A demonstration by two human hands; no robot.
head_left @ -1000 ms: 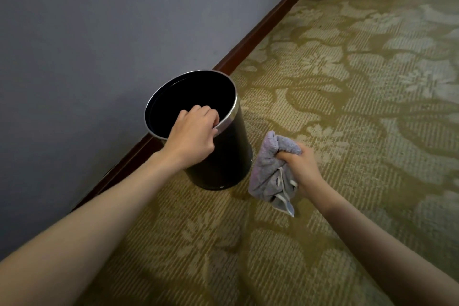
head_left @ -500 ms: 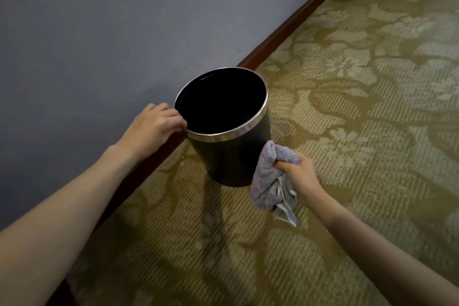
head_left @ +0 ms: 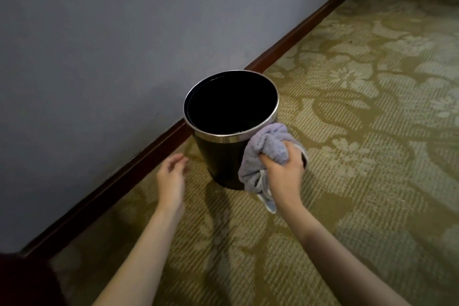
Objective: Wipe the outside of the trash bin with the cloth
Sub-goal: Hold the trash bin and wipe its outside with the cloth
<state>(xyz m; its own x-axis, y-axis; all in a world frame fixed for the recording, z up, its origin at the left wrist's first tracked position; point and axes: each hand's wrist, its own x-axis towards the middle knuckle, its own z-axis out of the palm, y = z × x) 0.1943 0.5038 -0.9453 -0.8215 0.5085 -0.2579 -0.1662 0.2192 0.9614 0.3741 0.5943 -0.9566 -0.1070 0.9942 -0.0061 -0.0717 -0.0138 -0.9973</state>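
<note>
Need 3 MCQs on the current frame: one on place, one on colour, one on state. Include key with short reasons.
1. Where is the cloth against the trash bin?
A. inside it
B. on its outer wall, just under the rim
C. flat on the carpet

2. What colour is the bin's outer wall?
A. black
B. white
C. red

3. What is the left hand doing?
A. gripping the rim
B. holding the cloth
C. open, off the bin

Key:
1 B: the right hand presses the bunched cloth to the bin's side below the silver rim band.
2 A: the wall is glossy black.
3 C: its fingers are spread over the carpet, beside the bin, holding nothing.
</note>
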